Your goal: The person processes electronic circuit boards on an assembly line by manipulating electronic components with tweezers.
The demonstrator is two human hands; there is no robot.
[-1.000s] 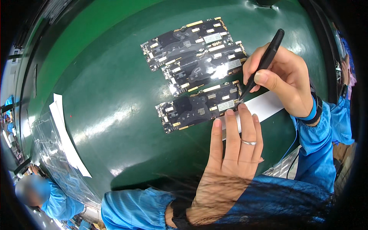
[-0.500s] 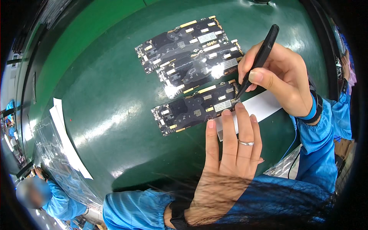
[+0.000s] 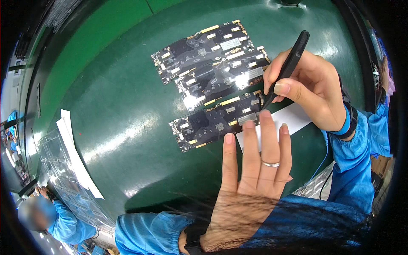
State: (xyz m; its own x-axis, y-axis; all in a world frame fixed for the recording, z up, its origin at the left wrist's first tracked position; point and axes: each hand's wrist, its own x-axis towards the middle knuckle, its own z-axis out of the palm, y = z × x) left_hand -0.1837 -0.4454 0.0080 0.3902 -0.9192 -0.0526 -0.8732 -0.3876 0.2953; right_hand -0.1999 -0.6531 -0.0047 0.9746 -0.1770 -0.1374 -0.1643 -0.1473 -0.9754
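Note:
My right hand (image 3: 312,87) grips a slim black pen-shaped tool (image 3: 293,59); whether it is a pair of tweezers I cannot tell. Its narrow tip points down at the right end of the nearest black circuit board (image 3: 214,123). My left hand (image 3: 255,165) lies with fingers stretched and spread, a ring on one of them. Its middle fingertips are at that board's lower right edge, over a white paper strip (image 3: 291,117). Just beyond lie two more boards, a middle one (image 3: 216,80) and a far one (image 3: 191,49), close together and partly covered by shiny clear film.
Everything lies on a green table mat (image 3: 119,102). At the left are a white sheet (image 3: 76,157) and clear plastic trays (image 3: 59,170). A blue cord (image 3: 326,153) runs down from my right wrist. A co-worker in blue (image 3: 70,223) sits at lower left.
My left fingers have spread wider and the index finger has shifted slightly left. My right hand and the black tool have hardly moved.

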